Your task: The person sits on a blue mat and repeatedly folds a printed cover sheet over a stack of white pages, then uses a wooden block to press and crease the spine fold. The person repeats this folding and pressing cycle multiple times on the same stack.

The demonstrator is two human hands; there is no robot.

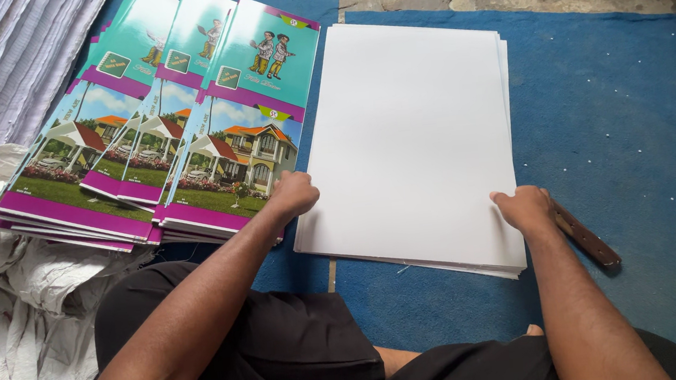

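Your left hand (294, 195) sits curled at the left edge of the white paper stack (411, 135), mid-frame, fingers bent against the sheets where they meet the covers (187, 138); whether it pinches a sheet, you cannot tell. Your right hand (524, 208) presses flat and loosely open on the stack's lower right corner. Just beside it, a brown wooden handle (587, 237) lies on the blue mat (626, 124). The covers fan across the upper left. White sacking (6, 309) bunches at lower left.
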